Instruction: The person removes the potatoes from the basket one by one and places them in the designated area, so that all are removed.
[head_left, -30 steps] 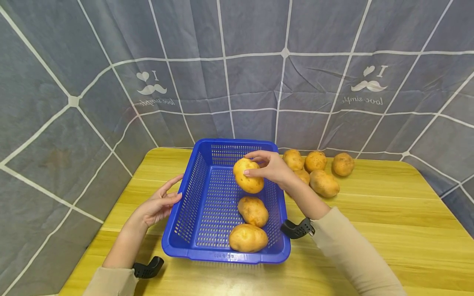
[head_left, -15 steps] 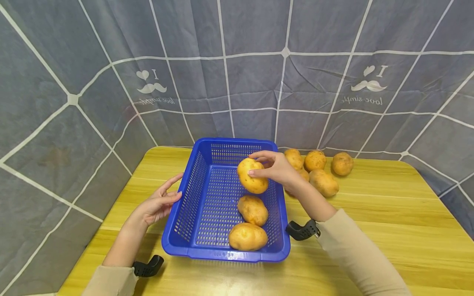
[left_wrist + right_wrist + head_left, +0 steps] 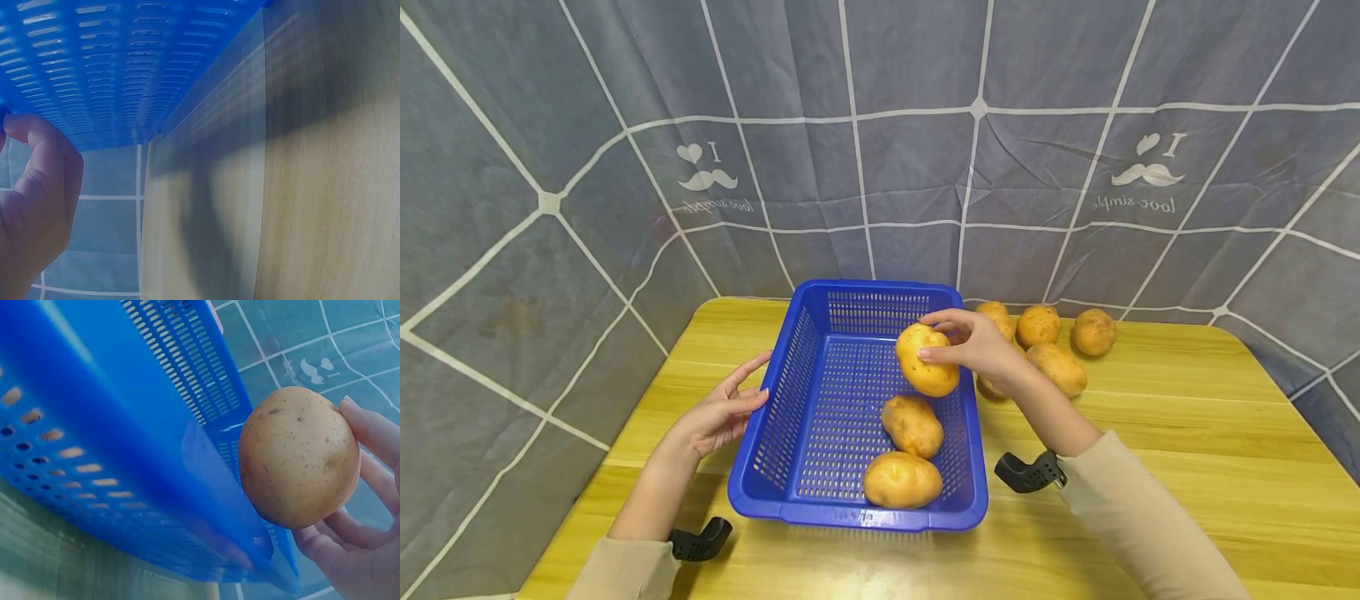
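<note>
The right hand (image 3: pixel 981 346) pinches a rounded yellow potato (image 3: pixel 927 367) over the blue perforated plastic basket (image 3: pixel 857 516), which the left hand (image 3: pixel 721 417) touches, fingers loosely spread. Work seems midway: two oval tan potatoes (image 3: pixel 902 481) inside, between the hands; more brownish potatoes (image 3: pixel 1057 371), too hidden to count, beyond the right.

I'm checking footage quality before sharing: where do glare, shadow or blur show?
Head: pale glare on the table in front of the basket; left wrist: dark shadow across the table; right wrist: held potato fairly clear, lower-left corner blurred.
</note>
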`<control>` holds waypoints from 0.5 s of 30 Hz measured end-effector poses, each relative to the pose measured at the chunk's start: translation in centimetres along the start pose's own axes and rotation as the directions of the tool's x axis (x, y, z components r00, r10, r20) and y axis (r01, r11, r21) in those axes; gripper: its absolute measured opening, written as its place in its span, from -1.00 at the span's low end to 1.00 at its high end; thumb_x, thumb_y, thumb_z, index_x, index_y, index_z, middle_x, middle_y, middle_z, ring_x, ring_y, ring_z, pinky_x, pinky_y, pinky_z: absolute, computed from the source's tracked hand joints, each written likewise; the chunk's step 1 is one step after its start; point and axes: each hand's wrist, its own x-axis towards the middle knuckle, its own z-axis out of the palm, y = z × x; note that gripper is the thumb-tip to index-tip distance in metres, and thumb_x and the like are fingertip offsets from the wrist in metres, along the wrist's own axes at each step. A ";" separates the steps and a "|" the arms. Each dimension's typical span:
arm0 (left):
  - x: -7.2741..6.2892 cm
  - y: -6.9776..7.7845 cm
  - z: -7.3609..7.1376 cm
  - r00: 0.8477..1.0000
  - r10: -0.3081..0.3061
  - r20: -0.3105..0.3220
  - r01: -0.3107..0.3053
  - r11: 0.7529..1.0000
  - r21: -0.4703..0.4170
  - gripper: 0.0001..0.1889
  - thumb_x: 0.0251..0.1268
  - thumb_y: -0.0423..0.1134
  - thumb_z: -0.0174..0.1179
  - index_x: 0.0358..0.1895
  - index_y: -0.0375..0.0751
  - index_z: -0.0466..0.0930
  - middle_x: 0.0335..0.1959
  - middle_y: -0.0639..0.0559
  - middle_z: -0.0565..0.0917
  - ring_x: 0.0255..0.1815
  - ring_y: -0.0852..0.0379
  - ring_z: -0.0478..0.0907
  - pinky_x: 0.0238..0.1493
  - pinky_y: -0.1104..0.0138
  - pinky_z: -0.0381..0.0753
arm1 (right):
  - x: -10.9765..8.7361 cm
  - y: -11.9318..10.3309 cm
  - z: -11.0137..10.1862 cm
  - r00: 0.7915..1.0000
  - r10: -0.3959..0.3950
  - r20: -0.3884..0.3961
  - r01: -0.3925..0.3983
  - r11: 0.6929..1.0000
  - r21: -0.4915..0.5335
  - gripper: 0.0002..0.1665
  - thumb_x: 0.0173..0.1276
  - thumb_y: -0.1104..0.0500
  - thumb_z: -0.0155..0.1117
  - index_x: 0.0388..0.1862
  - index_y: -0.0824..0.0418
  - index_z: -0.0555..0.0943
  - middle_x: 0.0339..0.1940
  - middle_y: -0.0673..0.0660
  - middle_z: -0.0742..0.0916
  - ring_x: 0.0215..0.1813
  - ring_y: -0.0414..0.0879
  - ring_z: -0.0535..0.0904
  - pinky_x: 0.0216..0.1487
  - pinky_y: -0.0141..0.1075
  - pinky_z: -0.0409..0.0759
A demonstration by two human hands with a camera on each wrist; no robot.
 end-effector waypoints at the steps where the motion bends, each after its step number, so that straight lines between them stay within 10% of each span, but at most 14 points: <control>1: 0.0 0.0 0.0 1.000 -0.001 -0.003 0.001 1.000 0.001 -0.37 0.38 -0.50 -0.07 0.41 0.03 -0.03 -0.14 -0.11 0.61 -0.23 0.08 0.64 -0.17 0.28 0.64 | -0.1 0.0 -0.1 1.000 0.002 -0.004 -0.002 1.000 -0.003 -0.43 0.04 0.24 0.47 0.09 0.26 0.56 0.08 0.24 0.58 -0.04 0.08 0.52 -0.15 -0.27 0.58; 15: 0.0 0.3 0.2 0.999 -0.011 -0.040 0.013 0.998 0.055 -0.34 0.36 -0.50 -0.05 0.44 0.00 -0.03 -0.16 -0.08 0.63 -0.23 0.08 0.64 -0.18 0.27 0.64 | -0.7 0.0 -1.8 1.000 -0.010 -0.014 0.010 1.000 0.009 -0.41 0.06 0.29 0.44 0.12 0.33 0.53 0.11 0.26 0.55 0.04 0.09 0.48 -0.09 -0.29 0.56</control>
